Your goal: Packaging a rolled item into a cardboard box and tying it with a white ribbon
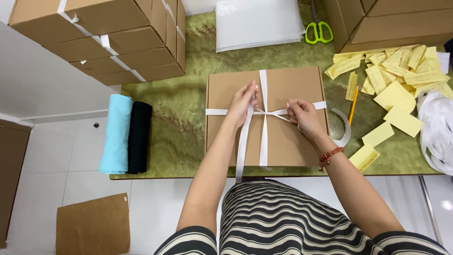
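— Where's the box?
— The flat cardboard box point(283, 137) sits mid-desk point(184, 127), its near edge by the desk's front edge, bare green marbled surface on its left.
— And the hands?
— Left hand point(243, 101) and right hand point(302, 115) both pinch the smooth white ribbon point(263, 137) where it crosses.

white ribbon point(263, 123): crossed, knotted | flat brown cardboard box point(292, 141): closed, on table

The scissors point(317, 29) at twelve o'clock are cut off by the top edge. The ribbon pile point(436, 130) at three o'clock is cut by the right edge. Writing on the yellow slips point(396, 71) is too small.
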